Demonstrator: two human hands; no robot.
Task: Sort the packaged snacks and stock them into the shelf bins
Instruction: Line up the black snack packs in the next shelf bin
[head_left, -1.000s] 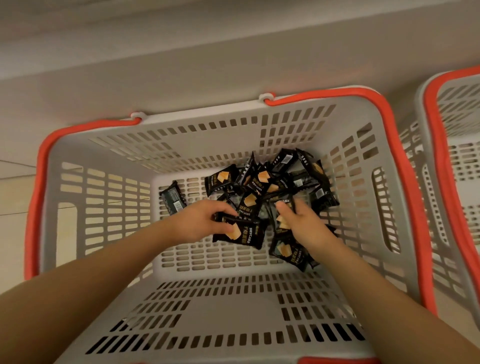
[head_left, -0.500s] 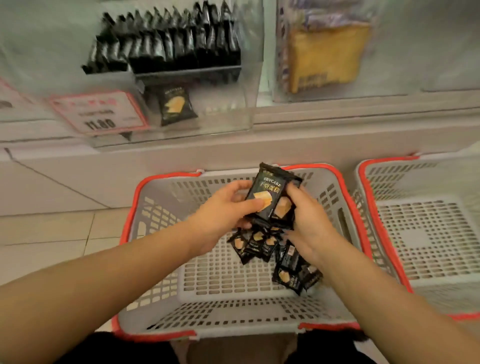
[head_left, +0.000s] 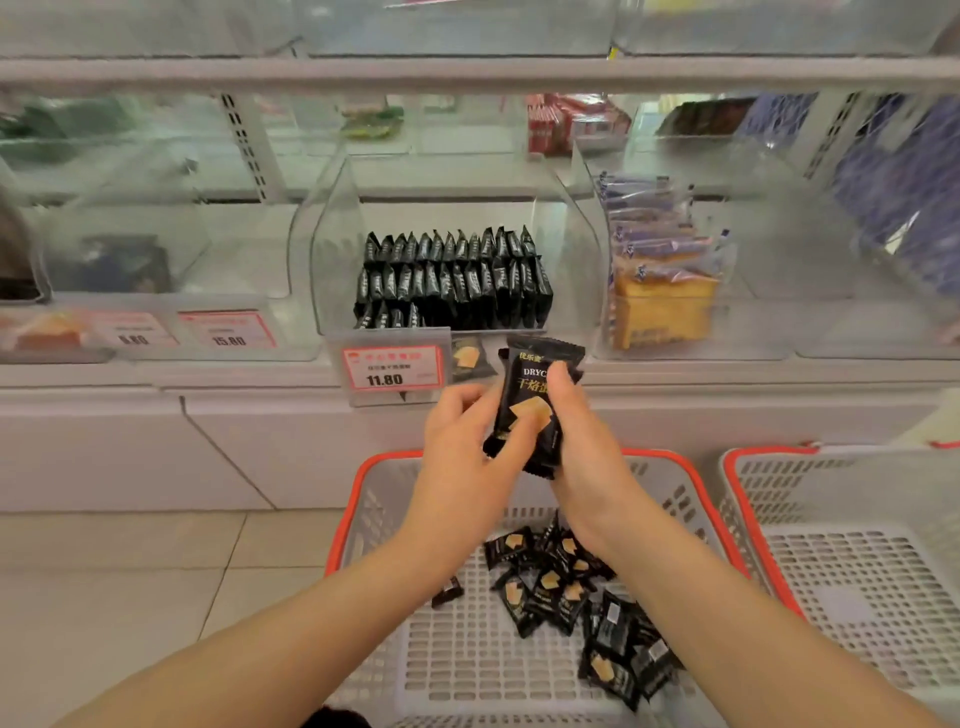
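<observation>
A small stack of black snack packets (head_left: 535, 379) with a gold cracker picture is held upright between both hands, above the basket and just below the shelf edge. My left hand (head_left: 467, 447) pinches its lower left side. My right hand (head_left: 576, 441) wraps its right side, thumb across the front. Straight ahead, a clear shelf bin (head_left: 571, 249) holds rows of the same black packets (head_left: 452, 280) standing on edge. Several more black packets (head_left: 561, 587) lie loose in the grey basket (head_left: 374, 499) with an orange rim below my hands.
A price tag reading 11.80 (head_left: 392, 368) hangs on the bin's front. A bin of blue-wrapped cakes (head_left: 660, 270) stands to the right. A second grey basket (head_left: 857, 561) sits on the floor at right. Other clear bins and price tags (head_left: 228, 332) line the shelf to the left.
Both hands lifted a few black packets out of the basket and raised them toward the shelf bin. My view swung up from the basket to the shelf.
</observation>
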